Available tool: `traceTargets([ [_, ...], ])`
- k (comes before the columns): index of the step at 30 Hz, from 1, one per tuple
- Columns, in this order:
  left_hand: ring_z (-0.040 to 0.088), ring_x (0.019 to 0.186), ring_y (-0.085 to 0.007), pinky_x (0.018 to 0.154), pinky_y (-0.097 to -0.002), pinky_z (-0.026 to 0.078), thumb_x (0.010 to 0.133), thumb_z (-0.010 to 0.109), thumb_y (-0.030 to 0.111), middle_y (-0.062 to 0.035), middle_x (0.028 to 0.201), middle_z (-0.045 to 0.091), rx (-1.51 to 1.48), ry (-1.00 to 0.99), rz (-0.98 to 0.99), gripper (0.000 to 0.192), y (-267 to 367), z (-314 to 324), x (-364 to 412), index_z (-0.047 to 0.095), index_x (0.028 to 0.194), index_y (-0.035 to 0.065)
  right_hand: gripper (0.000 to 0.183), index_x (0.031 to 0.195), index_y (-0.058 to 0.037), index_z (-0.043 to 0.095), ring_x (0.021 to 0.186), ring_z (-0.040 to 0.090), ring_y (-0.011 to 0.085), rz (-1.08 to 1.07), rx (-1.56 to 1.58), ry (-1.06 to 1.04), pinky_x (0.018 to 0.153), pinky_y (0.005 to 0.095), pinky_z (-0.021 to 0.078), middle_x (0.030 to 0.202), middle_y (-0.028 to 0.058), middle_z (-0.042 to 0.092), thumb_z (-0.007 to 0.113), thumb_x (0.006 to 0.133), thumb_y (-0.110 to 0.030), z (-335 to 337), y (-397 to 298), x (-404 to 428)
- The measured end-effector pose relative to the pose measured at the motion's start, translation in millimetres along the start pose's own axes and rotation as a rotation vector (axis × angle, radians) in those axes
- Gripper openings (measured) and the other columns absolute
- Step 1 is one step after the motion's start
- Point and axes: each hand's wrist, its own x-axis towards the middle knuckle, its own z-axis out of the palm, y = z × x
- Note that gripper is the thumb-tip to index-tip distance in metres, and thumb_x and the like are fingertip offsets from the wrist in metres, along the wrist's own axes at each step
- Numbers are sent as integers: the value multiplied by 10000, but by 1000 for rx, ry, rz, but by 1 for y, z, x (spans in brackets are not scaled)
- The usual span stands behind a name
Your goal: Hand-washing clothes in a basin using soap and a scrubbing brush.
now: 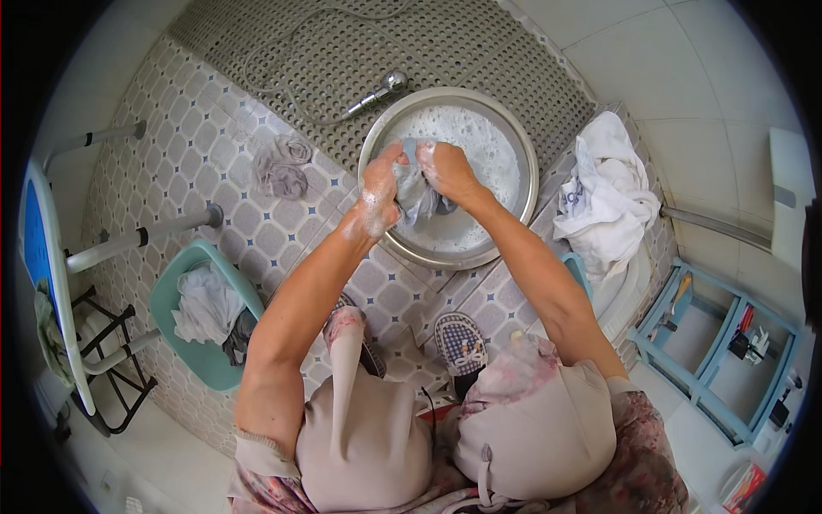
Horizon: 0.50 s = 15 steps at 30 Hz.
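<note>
A wet grey-blue cloth (pixel 414 186) hangs bunched between my two hands over a round metal basin (pixel 528 186). My left hand (pixel 382 180), with suds over its fingers and wrist, grips the cloth at the basin's left side. Closed around another part of it is my right hand (pixel 449 168), also foamy at the fingers. Soapy water (pixel 475 128) with white bubbles fills the basin. A darker part of the cloth shows below my right hand; its lower end reaches down to the suds.
A shower head (pixel 379 93) lies on the perforated mat (pixel 308 45) behind the basin. Wrung grey cloths (pixel 282 168) rest on the tiles. White laundry (pixel 607 193) is heaped at right. A green tub (pixel 192 356) with clothes, a blue-seated stool (pixel 42 231) and a blue rack (pixel 700 379) stand around.
</note>
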Motion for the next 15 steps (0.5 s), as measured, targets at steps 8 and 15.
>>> traceTargets([
  [8, 583, 757, -160, 678, -308, 487, 882, 629, 457, -87, 854, 622, 414, 77, 299, 467, 30, 22, -11, 628, 951, -5, 626, 1142, 67, 591, 1016, 593, 228, -88, 710, -409, 885, 344, 448, 1074, 155, 637, 536, 900, -507, -25, 10, -20],
  [15, 604, 950, -162, 869, -307, 473, 839, 706, 392, -95, 1021, 645, 683, -261, 364, 547, 20, -6, -1, 576, 1173, -21, 560, 1180, 113, 547, 975, 583, 170, 84, 884, -219, 866, 289, 460, 1076, 130, 625, 643, 885, -352, -22, 22, -16],
])
